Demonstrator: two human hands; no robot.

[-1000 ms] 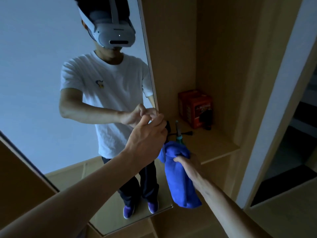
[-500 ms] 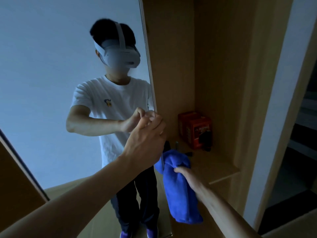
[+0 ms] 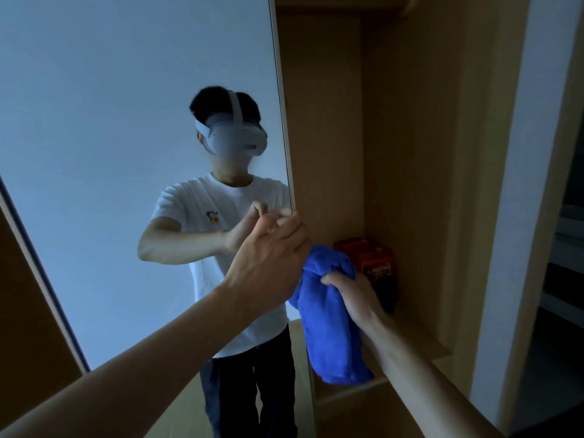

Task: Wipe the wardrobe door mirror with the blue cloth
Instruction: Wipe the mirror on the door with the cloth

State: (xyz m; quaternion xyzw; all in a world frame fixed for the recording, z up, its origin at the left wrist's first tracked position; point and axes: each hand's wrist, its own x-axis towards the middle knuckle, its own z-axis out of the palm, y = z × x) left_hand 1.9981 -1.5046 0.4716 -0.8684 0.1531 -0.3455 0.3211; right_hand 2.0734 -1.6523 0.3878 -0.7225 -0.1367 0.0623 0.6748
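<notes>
— What's the biggest thing from where you stand?

— The wardrobe door mirror (image 3: 126, 153). It stands upright, its long side running floor to ceiling, the glass facing the person. Everything else I place against it.

— And past its edge?

— Right of the mirror's free edge is the open wardrobe (image 3: 410, 153), with a shelf (image 3: 420, 343) low down and a red box (image 3: 376, 263) at the back of it.

— Why is one hand on the door?

— My guess is it steadies the door so it won't swing under the wiping. The left hand (image 3: 268, 263) is curled around the mirror's right edge, about halfway up, fingers wrapped over onto the far side.

— And the cloth?

— The blue cloth (image 3: 331, 314) hangs just right of that same edge, below the left hand, in front of the shelf. I cannot tell whether it touches the door edge; it is off the glass itself. The right hand (image 3: 350, 295) is closed around its bunched top, so the rest drops straight down. Its long axis is near vertical, loose end pointing at the floor.

— So no wiping yet?

— Not that I can see. I'd judge the cloth has to come left onto the glass first.
</notes>
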